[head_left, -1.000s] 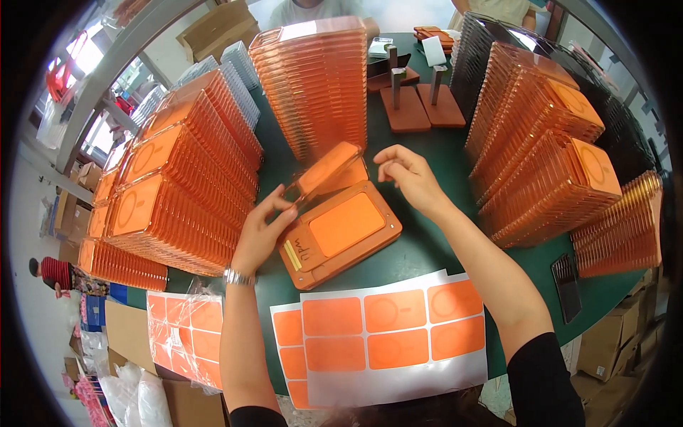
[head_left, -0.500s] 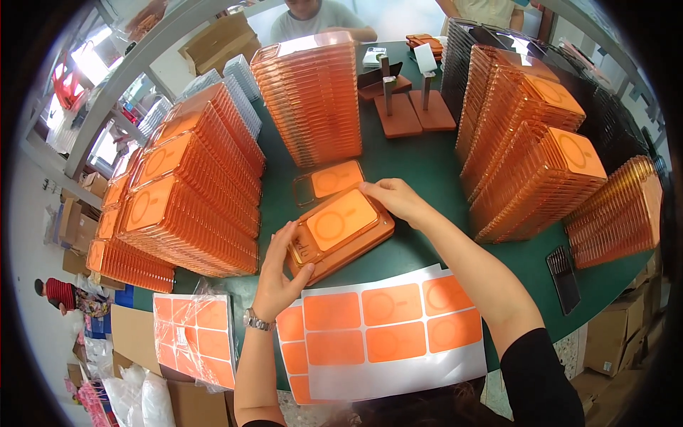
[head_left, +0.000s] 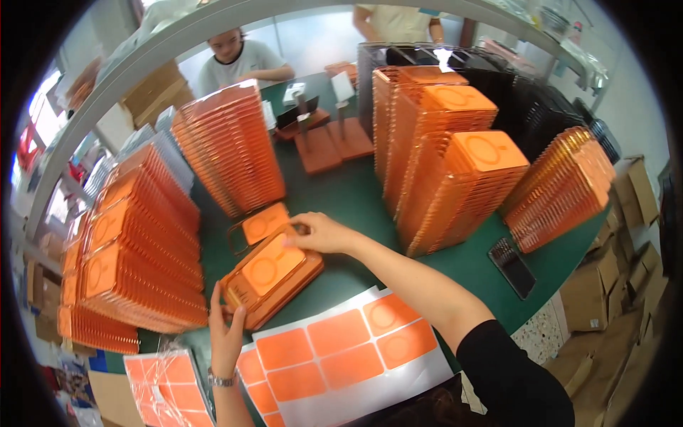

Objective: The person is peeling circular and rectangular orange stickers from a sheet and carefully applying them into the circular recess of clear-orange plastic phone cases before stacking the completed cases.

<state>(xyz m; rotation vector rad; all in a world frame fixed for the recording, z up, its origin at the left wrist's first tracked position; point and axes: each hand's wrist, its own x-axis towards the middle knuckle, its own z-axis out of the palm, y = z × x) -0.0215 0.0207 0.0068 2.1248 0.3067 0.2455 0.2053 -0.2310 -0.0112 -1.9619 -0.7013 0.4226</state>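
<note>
The orange phone case [head_left: 269, 266] is lying between my left fingers [head_left: 216, 297], standing apart, and right fingers [head_left: 306, 220], whose state I'm not making out.

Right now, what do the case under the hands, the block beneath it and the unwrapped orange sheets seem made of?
Case: likely glossy plastic; its clear end is see-through.
Block: perhaps satin plastic or resin; its smooth, even brown faces leave that open.
Sheets: probably coated paper or film; thin, overlapping, with a soft sheen on white margins.
</note>
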